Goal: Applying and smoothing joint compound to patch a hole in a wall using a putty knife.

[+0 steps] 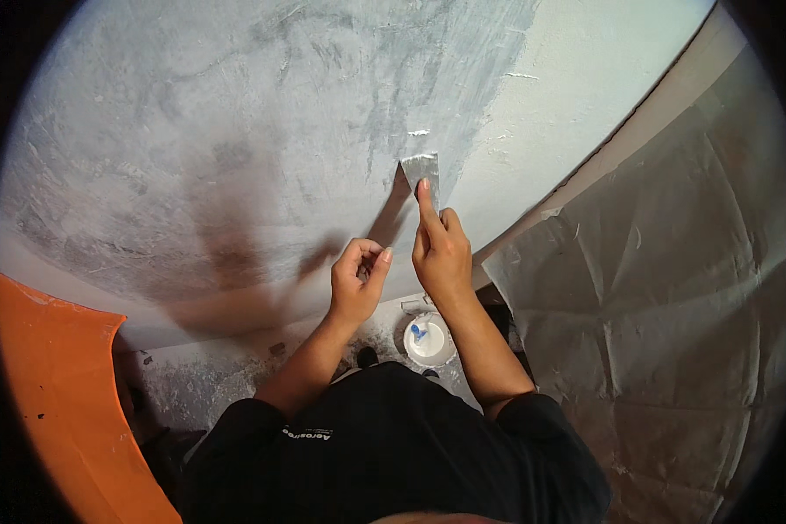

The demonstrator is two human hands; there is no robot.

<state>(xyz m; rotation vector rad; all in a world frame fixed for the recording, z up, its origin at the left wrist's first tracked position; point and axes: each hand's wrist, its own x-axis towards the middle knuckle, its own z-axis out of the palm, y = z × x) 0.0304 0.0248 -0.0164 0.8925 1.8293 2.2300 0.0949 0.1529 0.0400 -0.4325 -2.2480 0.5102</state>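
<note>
At the grey wall point(279, 131), right of centre, the putty knife point(423, 166) seems light and springy-bladed, best held by its handle, where the right hand point(444, 258) is wrapped; the half-curled left hand point(356, 281) looks empty.

Wall point(236, 105): straight ahead, beyond scraper point(423, 166).
Scraper: in right hand point(443, 253), up at wall.
Left hand point(356, 279): left of right hand.
Bucket point(429, 342): on floor point(192, 375), left of right forearm point(487, 356).
Sheet point(57, 384): far left.
Cover point(655, 306): far right.
</note>
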